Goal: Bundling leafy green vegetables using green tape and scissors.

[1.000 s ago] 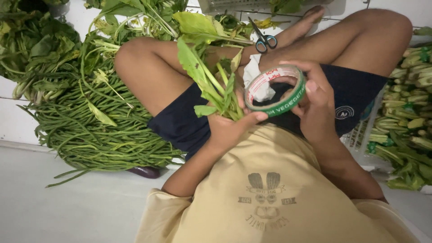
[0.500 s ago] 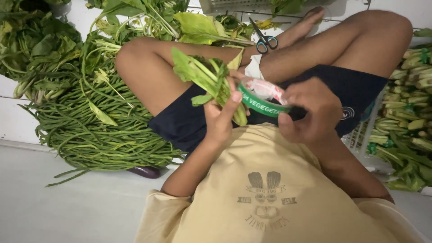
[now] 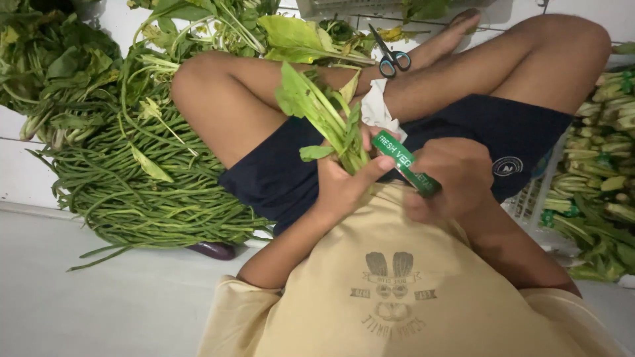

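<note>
Sitting: cross-legged on the pale floor (image 3: 99, 304), work kept over the lap.
Long green beans heap (image 3: 132, 192): lies by the left knee.
Leafy green stalk bunch (image 3: 324, 119): left hand (image 3: 344, 188) clamps its stems together.
Green printed tape strip (image 3: 403, 162): right hand (image 3: 453, 178) grips it taut against the stems.
Blue-handled scissors (image 3: 390, 56): lie by the foot.

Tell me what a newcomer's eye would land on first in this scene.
At centre, the left hand grips a bunch of leafy greens while the right hand holds a green tape roll against its stems. A large heap of long beans fills the floor on the picture's left, and scissors lie near the top.
</note>
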